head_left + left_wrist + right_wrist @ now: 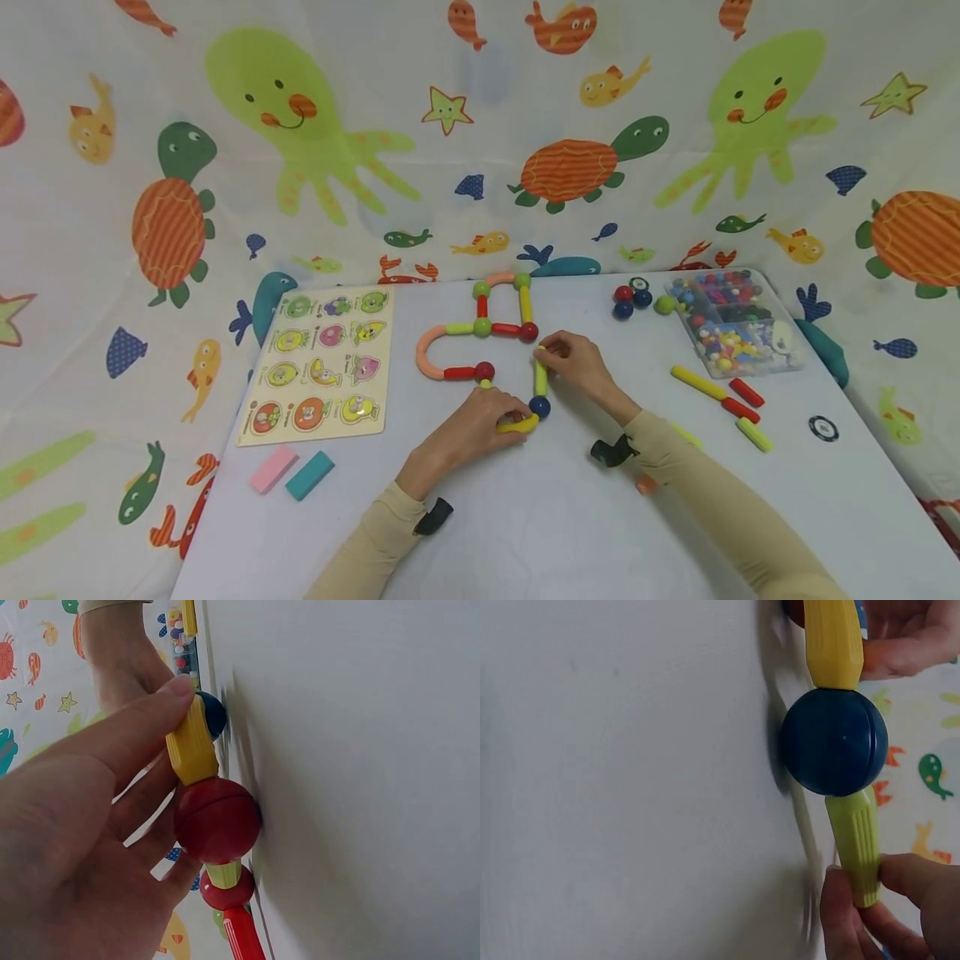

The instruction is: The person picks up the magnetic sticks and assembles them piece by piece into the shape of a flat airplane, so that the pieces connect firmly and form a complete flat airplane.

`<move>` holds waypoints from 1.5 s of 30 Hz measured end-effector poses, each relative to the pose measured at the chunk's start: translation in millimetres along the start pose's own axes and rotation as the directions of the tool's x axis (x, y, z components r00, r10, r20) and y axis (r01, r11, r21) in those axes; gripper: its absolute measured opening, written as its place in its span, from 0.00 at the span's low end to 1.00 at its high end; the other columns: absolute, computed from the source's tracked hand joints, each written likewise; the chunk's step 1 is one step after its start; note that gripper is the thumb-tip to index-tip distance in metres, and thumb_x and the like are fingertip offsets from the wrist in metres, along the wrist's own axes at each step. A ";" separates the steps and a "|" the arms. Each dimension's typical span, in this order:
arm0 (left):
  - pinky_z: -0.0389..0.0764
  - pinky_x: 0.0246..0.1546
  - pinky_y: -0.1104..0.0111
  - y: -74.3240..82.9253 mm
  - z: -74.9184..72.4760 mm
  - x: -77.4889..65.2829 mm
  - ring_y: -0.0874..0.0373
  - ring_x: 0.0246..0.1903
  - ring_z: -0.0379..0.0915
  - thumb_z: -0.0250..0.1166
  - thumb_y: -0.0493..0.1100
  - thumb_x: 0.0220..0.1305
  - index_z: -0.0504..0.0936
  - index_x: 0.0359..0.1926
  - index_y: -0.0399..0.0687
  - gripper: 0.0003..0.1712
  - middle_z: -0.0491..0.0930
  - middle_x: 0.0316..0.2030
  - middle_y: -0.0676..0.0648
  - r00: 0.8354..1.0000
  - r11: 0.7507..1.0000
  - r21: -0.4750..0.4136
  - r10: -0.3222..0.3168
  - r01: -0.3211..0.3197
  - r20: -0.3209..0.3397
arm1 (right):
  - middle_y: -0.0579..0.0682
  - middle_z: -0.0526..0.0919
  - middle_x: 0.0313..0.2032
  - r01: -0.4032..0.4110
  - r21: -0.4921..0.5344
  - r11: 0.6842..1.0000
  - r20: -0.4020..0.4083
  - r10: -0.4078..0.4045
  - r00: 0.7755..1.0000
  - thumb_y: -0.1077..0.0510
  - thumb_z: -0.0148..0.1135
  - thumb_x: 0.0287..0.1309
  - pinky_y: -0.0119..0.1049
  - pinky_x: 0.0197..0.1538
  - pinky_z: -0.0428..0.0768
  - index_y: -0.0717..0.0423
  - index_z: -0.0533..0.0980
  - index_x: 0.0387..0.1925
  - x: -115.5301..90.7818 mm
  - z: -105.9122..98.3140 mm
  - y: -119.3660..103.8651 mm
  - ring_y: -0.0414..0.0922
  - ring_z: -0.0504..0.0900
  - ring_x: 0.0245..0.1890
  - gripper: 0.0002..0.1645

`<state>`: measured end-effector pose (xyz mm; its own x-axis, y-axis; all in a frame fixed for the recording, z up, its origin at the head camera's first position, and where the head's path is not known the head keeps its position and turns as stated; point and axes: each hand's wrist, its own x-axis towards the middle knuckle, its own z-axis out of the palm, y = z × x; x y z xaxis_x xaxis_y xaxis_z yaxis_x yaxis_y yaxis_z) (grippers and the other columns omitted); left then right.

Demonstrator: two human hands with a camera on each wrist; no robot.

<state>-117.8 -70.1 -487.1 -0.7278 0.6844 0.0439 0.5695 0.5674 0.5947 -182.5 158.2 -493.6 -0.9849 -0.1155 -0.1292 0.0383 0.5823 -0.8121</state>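
Observation:
My left hand [474, 423] holds a yellow curved rod [519, 425] between thumb and fingers. In the left wrist view this rod [191, 746] lies between a near red ball [217, 821] and a blue ball [214, 715]. A short lime rod [224, 874] links the near red ball towards another red ball [485, 372]; the hand covers the near one in the head view. My right hand [581, 367] pinches the far end of a lime rod [855, 844], whose other end meets the blue ball [834, 742]. The joined rods and balls continue behind, with a salmon curved rod [428, 353] at left.
A wooden fruit puzzle board [315, 429] lies left, with pink [273, 469] and teal [310, 476] blocks before it. Loose balls [623, 310] and a divided bead box [787, 360] are at back right. Loose rods [699, 382] lie right, some partly under my right forearm.

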 end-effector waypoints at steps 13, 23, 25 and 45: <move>0.72 0.55 0.64 -0.2 -6.4 2.3 0.61 0.45 0.79 0.77 0.50 0.57 0.86 0.53 0.53 0.22 0.87 0.41 0.57 1.000 1.000 -0.029 -0.005 0.006 0.017 | 0.53 0.85 0.38 0.036 -0.078 0.996 0.044 -0.033 0.998 0.50 0.67 0.66 0.33 0.37 0.78 0.56 0.81 0.50 -1.7 1.7 -7.6 0.45 0.79 0.33 0.18; 0.72 0.56 0.63 -1.6 -8.7 3.1 0.60 0.44 0.78 0.78 0.53 0.55 0.86 0.53 0.51 0.25 0.87 0.42 0.55 1.000 0.999 -0.040 0.000 0.001 0.023 | 0.53 0.82 0.41 -0.007 -0.102 0.995 0.053 0.012 0.999 0.48 0.67 0.66 0.32 0.38 0.80 0.54 0.80 0.51 -9.4 1.8 -7.1 0.46 0.79 0.38 0.19; 0.72 0.55 0.63 -2.3 -8.4 3.1 0.61 0.44 0.78 0.78 0.53 0.55 0.86 0.53 0.51 0.25 0.87 0.42 0.55 1.000 0.999 -0.032 0.006 -0.006 0.016 | 0.52 0.81 0.40 0.001 -0.107 0.994 0.058 0.005 0.998 0.48 0.67 0.66 0.32 0.38 0.79 0.54 0.80 0.51 -10.7 2.8 -7.0 0.46 0.78 0.38 0.18; 0.77 0.51 0.67 0.1 -4.7 -0.5 0.60 0.45 0.76 0.72 0.57 0.62 0.84 0.57 0.53 0.25 0.84 0.44 0.54 0.998 0.987 -0.145 -0.063 0.063 0.006 | 0.60 0.81 0.49 0.055 -0.147 0.988 -0.260 -0.093 0.961 0.52 0.64 0.68 0.47 0.46 0.82 0.60 0.78 0.55 2.9 -45.1 15.4 0.54 0.83 0.44 0.20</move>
<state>-119.2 -72.5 -483.3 -0.7599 0.6501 0.0019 0.4612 0.5371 0.7063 -192.4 203.0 -480.8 -0.9941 0.0444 0.0991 -0.0417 0.6870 -0.7255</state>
